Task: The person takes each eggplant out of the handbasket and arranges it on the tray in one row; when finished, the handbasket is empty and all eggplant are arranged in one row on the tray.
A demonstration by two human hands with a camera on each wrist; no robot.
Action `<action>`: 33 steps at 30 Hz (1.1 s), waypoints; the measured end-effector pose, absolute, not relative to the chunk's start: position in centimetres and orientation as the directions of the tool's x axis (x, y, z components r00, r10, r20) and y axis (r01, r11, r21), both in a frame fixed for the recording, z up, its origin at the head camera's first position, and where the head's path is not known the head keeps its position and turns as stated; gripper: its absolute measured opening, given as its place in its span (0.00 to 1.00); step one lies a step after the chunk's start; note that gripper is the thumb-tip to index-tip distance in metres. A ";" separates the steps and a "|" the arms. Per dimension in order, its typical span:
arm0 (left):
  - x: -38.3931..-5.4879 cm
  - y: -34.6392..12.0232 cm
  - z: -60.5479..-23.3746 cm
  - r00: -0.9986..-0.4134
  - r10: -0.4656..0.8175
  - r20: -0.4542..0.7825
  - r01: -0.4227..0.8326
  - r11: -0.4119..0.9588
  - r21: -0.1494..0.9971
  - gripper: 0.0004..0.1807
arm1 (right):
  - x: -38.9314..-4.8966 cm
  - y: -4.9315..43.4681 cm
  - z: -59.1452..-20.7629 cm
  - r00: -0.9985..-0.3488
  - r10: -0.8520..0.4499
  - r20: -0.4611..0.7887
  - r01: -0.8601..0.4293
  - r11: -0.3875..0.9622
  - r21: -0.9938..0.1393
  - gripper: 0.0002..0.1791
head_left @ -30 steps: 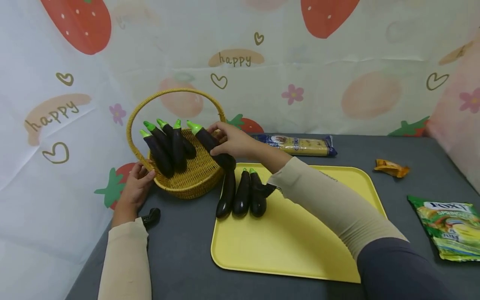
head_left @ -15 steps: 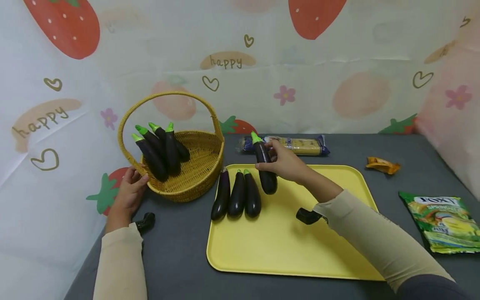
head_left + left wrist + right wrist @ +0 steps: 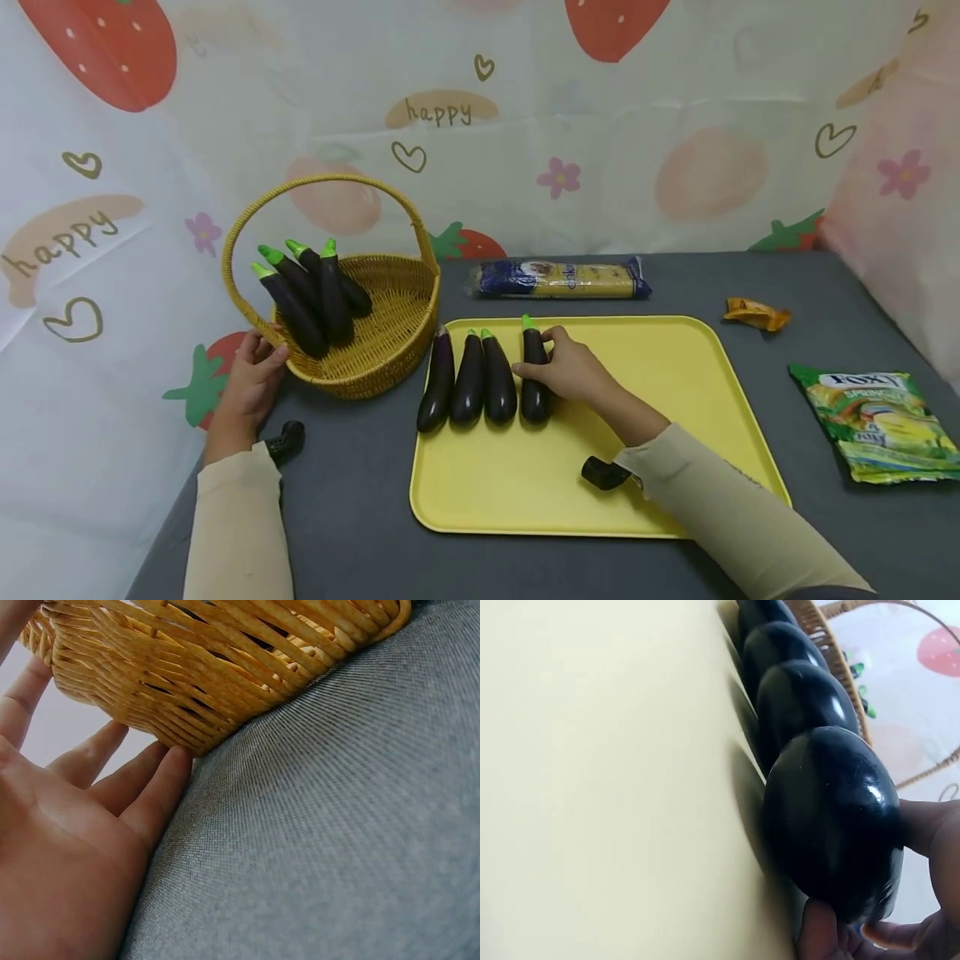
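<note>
My right hand (image 3: 573, 367) holds a dark eggplant (image 3: 533, 400) with a bright green stem, thumb on one side and fingers on the other. That eggplant is at tray level; whether it touches the yellow tray (image 3: 600, 517) is unclear. To its left, three more eggplants (image 3: 468, 392) lie side by side, stems away from me. In the right wrist view, the held eggplant's rounded end (image 3: 832, 817) fronts the row. My left hand (image 3: 251, 383) holds the wicker basket (image 3: 375, 375) near its handle's base, fingertips (image 3: 176, 754) against the weave. Several eggplants (image 3: 300, 321) lean inside the basket's left part.
Behind the tray lies a blue-and-yellow packet (image 3: 562, 279). An orange-wrapped snack (image 3: 756, 314) and a green FOXY bag (image 3: 881, 425) lie on the dark table to the right. A printed curtain (image 3: 615, 167) stands behind. Black wrist devices (image 3: 285, 442) stick out at both sleeves.
My right hand has carried the eggplant from above the basket rightward, then down to the tray beside the row of three. My left hand keeps its place on the basket.
</note>
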State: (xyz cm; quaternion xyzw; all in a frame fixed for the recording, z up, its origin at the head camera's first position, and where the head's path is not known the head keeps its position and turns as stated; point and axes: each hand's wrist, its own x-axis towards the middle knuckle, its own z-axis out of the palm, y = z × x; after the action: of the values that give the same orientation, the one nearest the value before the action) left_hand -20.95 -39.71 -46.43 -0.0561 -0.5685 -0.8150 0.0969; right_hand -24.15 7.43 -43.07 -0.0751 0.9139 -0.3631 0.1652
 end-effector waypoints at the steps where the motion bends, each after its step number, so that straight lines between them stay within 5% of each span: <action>1: -21.0 -39.7 -46.4 -0.975 -0.092 0.203 0.223 -0.339 0.914 0.14 | -24.0 7.3 -43.0 -0.934 -0.258 -0.248 -0.022 0.733 -0.680 0.45; 10: -20.9 -39.7 -46.3 -0.977 -0.095 0.190 0.211 -0.353 0.911 0.13 | -23.4 6.8 -42.3 -0.926 -0.283 -0.249 -0.071 0.779 -0.623 0.51; 19: -21.2 -39.7 -46.4 -0.977 -0.090 0.193 0.212 -0.366 0.906 0.13 | -25.4 6.2 -39.5 -0.900 -0.398 -0.176 -0.181 0.710 -0.681 0.43; 27: -21.6 -39.5 -46.4 -0.980 -0.081 0.181 0.197 -0.340 0.919 0.14 | -28.4 -3.3 -37.1 -0.830 -0.556 -0.048 -0.330 0.558 -0.761 0.37; 33: -20.8 -39.7 -46.2 -0.978 -0.089 0.189 0.208 -0.313 0.927 0.13 | -29.3 -12.7 -36.4 -0.812 -0.581 -0.049 -0.302 0.492 -0.817 0.35</action>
State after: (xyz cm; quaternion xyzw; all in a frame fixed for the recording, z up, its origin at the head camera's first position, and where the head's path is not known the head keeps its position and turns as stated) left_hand -20.82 -39.74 -46.20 -0.0513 -0.5789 -0.8086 0.0919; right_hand -29.27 -12.75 -36.39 -0.2602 0.8484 -0.4318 0.1614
